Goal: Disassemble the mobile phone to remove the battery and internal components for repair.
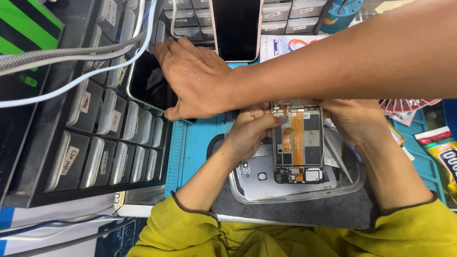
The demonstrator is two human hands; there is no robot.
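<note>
- Far left of the frame, a rack of small grey drawers stands beside the work area, with white and braided cables sagging across it; a snag on those cables could drag something off the rack.
- Upper centre-left, a co-worker's hand reaches in from the right, fingers spread flat, over a dark phone leaning on the drawers. That forearm crosses just above the wearer's hands, so a bump could jolt the work below.
- Centre, the person's left hand pinches the left edge of an opened phone, thumb pressed on the frame near the orange flex ribbon. A slip of that thumb could crease or tear the ribbon.
- The opened phone is held upright over a clear plastic tray on the blue mat, with a grey back cover lying in the tray.
- Right of centre, the right hand closes on the phone's right edge, and metal tweezers jut down from it; how firmly they are held cannot be told. The tips could scratch the exposed board or drop into the tray.
</note>
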